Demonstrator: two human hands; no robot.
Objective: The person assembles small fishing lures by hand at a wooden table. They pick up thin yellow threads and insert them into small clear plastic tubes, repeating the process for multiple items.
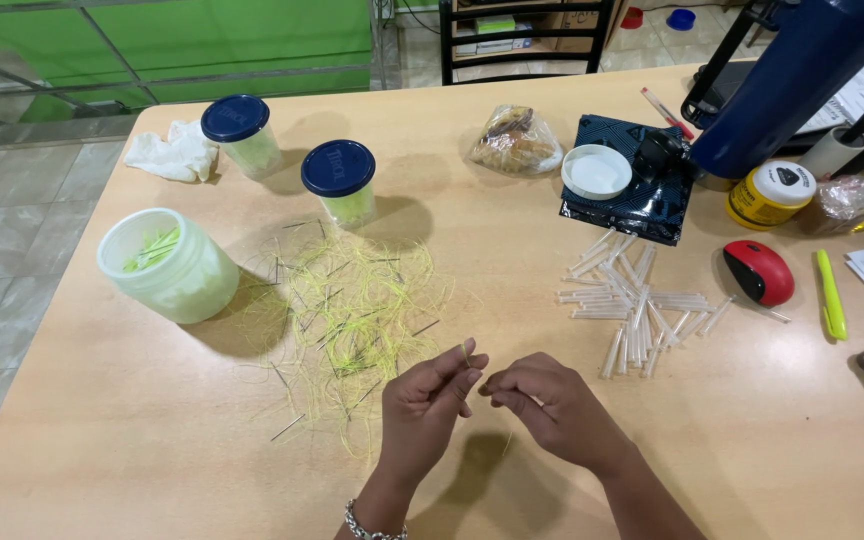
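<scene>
Pinching a thin yellow-green thread (pixel 465 349) with left hand (pixel 430 403) | right hand (pixel 549 404) fingers curled shut, touching left | thread pile (pixel 352 310) near

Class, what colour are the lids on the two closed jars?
Dark blue, on both closed jars, seen in the head view.

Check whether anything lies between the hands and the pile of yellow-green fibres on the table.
Nothing visible does. The left hand and right hand hover just right of the fibre pile, with only bare table between.
</scene>
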